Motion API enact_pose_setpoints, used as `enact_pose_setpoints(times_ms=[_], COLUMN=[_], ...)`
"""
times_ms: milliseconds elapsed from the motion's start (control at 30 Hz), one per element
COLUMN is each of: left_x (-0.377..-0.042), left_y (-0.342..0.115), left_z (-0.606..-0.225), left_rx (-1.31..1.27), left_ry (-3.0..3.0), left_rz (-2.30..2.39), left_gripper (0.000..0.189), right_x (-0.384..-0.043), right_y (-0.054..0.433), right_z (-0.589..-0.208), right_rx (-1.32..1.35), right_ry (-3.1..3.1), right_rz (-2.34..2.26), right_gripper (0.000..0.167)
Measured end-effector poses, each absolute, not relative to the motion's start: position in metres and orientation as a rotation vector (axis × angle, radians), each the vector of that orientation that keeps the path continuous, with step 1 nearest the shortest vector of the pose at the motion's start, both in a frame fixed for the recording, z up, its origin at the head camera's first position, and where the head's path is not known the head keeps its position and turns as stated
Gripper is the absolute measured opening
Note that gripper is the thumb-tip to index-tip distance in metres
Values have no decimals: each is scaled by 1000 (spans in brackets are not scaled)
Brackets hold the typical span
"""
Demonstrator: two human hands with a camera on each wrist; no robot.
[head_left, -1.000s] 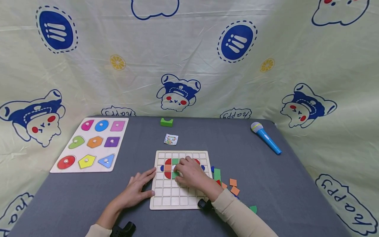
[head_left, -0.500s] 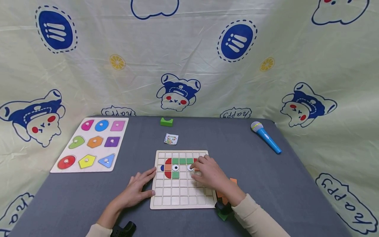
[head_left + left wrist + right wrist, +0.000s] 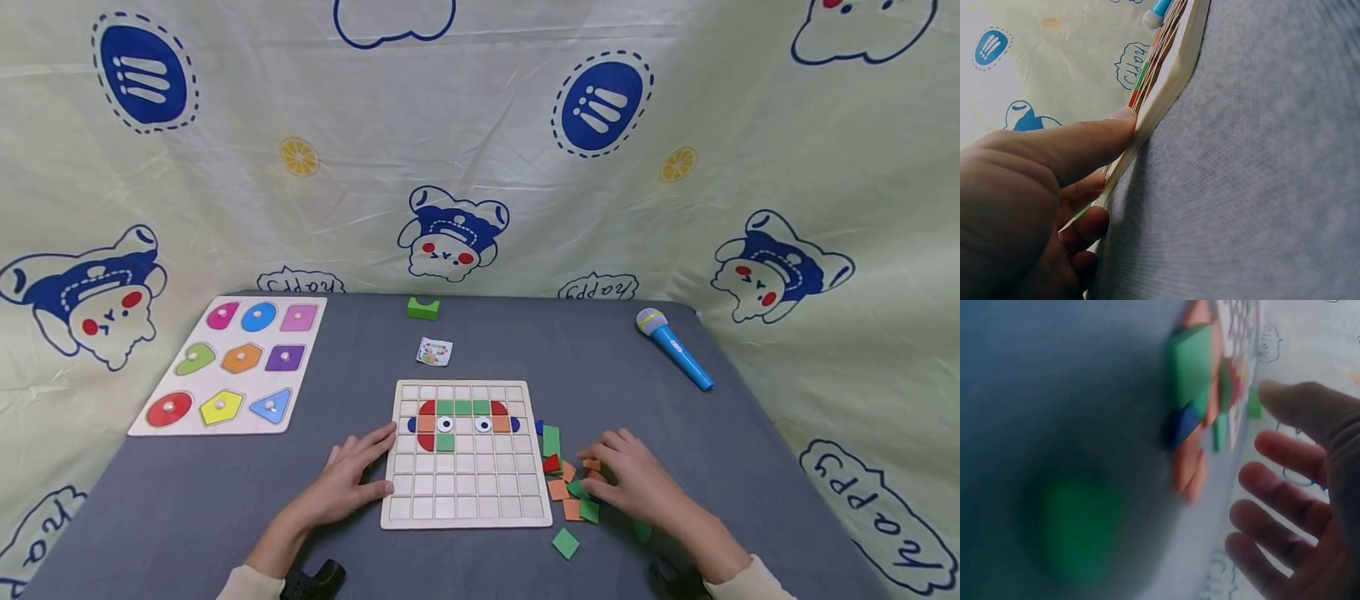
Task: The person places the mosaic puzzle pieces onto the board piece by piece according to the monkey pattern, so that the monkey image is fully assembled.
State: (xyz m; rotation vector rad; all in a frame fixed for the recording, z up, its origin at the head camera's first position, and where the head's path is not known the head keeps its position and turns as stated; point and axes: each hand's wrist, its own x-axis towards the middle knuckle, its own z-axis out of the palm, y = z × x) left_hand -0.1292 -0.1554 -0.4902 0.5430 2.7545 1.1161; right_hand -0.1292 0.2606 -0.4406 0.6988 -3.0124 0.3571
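A white grid board (image 3: 465, 484) lies in front of me, bearing red, green, orange and blue pieces and two eye pieces (image 3: 445, 424) in its upper rows. My left hand (image 3: 341, 477) rests against the board's left edge, its fingertips and thumb touching the rim; the left wrist view shows the thumb (image 3: 1100, 139) along that side. To the right of the board, my right hand (image 3: 630, 475) hovers by a heap of loose tiles, fingers spread and nothing held. Among them are a green tile (image 3: 566, 543), a red piece (image 3: 552, 464) and an orange tile (image 3: 558, 489).
A shape puzzle board (image 3: 255, 333) with knobbed pieces stands at the left. At the back are a green arch block (image 3: 423, 309) and a small picture card (image 3: 434, 352). A blue toy microphone (image 3: 678, 354) lies at the right. Behind the table hangs a printed cloth (image 3: 517, 233).
My right hand has left the board's eye pieces and moved right to the loose tiles. Both eye pieces and the full green top row now show. My left hand stays put.
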Motion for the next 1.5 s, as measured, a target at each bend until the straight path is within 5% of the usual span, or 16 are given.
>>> enact_pose_setpoints(times_ms=[533, 1500], left_x=[-130, -130], left_y=[-156, -155], left_z=[-489, -491], left_rx=[568, 536], left_ry=[2776, 2758], left_rz=[1101, 1108], left_gripper=[70, 70], right_x=[-90, -80], right_y=[319, 256], right_z=[-448, -464], right_rx=[690, 1076], right_ry=[-3243, -2932], right_rz=[427, 446], right_gripper=[37, 34])
